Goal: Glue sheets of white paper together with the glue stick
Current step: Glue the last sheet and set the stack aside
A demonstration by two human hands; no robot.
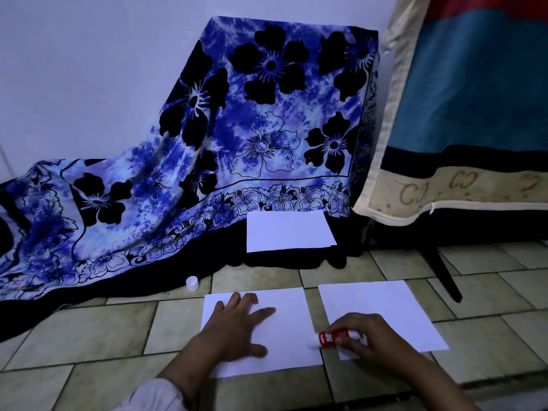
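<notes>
Pale sleeve [154, 393] and bare forearms lead to two hands at work on a tiled floor [89, 336]. The left hand [234, 327] lies flat, fingers spread, pressing down a white sheet [284, 321]. Just beside it, the right hand [364, 336] pinches the glue stick [333, 338], a red barrel with white lettering, held nearly level with its blurred pale tip at that sheet's right edge. A second white sheet [385, 304] lies under and beyond the right hand, a strip of tile between the two. Well beyond both hands, a third sheet [289, 231] rests on dark cloth below a blue floral drape [237, 114]. A small white cap [192, 283] stands beyond the left hand.
</notes>
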